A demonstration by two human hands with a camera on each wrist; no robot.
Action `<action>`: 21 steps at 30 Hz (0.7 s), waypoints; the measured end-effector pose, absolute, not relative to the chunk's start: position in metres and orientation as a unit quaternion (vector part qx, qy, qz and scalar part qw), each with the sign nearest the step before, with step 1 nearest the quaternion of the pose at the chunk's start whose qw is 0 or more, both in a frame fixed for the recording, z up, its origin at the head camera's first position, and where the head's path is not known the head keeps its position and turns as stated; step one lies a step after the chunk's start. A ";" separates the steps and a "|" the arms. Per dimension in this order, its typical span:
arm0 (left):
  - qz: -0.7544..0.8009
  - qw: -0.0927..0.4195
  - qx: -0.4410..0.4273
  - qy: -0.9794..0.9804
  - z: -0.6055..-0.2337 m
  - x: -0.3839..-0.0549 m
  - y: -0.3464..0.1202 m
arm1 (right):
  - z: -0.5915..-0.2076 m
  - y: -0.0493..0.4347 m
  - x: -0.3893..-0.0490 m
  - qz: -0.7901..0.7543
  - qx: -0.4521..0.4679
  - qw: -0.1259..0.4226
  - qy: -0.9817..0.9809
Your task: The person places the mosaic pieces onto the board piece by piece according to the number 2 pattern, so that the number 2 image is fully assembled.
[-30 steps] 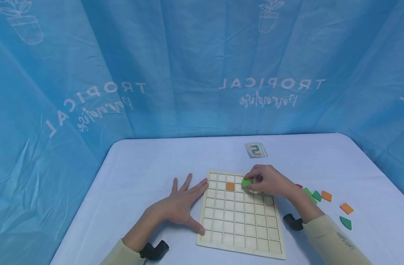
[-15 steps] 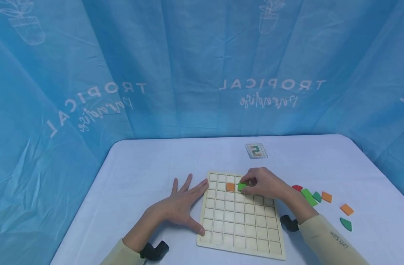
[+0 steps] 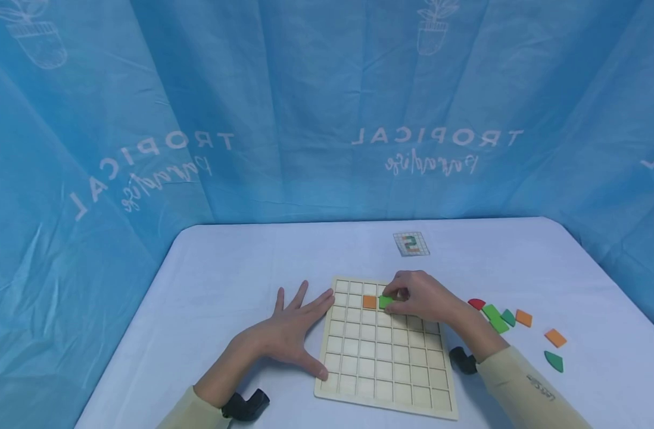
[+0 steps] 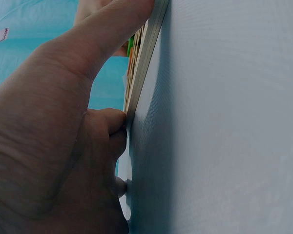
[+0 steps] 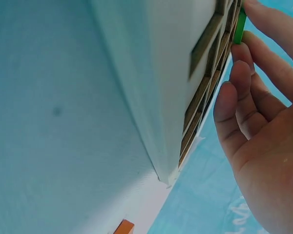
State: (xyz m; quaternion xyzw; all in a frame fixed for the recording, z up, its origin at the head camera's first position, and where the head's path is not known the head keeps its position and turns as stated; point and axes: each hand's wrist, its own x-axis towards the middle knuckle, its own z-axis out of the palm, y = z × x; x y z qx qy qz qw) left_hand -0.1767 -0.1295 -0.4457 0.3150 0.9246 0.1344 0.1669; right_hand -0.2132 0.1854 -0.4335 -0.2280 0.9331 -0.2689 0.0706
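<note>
**Green square (image 3: 385, 302) brought beside orange square (image 3: 369, 302)**

In the head view's lower centre, the right hand (image 3: 420, 295) pinches the green square between thumb and fingertips, at the grid board (image 3: 384, 350). Within 1 second the square has shifted left to just beside the orange square, so it seems nearly placed. The left hand (image 3: 289, 333), fingers spread wide, touches the board's left edge.

A green tile (image 3: 385, 302) is pinched over the gridded board (image 3: 367, 350).
</note>
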 end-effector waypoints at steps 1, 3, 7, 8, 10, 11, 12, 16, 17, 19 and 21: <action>0.135 0.167 0.316 0.924 -0.446 -0.177 -0.129 | -0.433 0.185 -0.213 -0.266 -0.230 0.068 0.934; 0.135 0.167 0.316 0.924 -0.446 -0.176 -0.130 | -0.433 0.184 -0.213 -0.257 -0.236 0.064 0.935; 0.136 0.166 0.317 0.924 -0.446 -0.176 -0.130 | -0.432 0.182 -0.213 -0.247 -0.249 0.061 0.935; 0.136 0.164 0.317 0.924 -0.446 -0.176 -0.130 | -0.432 0.182 -0.213 -0.246 -0.252 0.061 0.934; 0.135 0.161 0.319 0.924 -0.447 -0.175 -0.130 | -0.433 0.182 -0.213 -0.246 -0.256 0.062 0.933; 0.135 0.161 0.319 0.924 -0.447 -0.175 -0.130 | -0.433 0.182 -0.213 -0.245 -0.257 0.061 0.933; 0.134 0.160 0.320 0.924 -0.447 -0.175 -0.130 | -0.433 0.182 -0.213 -0.246 -0.261 0.060 0.931; 0.135 0.160 0.322 0.923 -0.447 -0.175 -0.130 | -0.434 0.182 -0.212 -0.242 -0.268 0.057 0.931; 0.135 0.161 0.322 0.923 -0.447 -0.176 -0.130 | -0.434 0.183 -0.212 -0.242 -0.267 0.058 0.931; 0.134 0.162 0.321 0.923 -0.446 -0.176 -0.130 | -0.434 0.183 -0.212 -0.241 -0.258 0.061 0.934; 0.134 0.163 0.321 0.923 -0.446 -0.177 -0.130 | -0.433 0.184 -0.212 -0.245 -0.247 0.066 0.935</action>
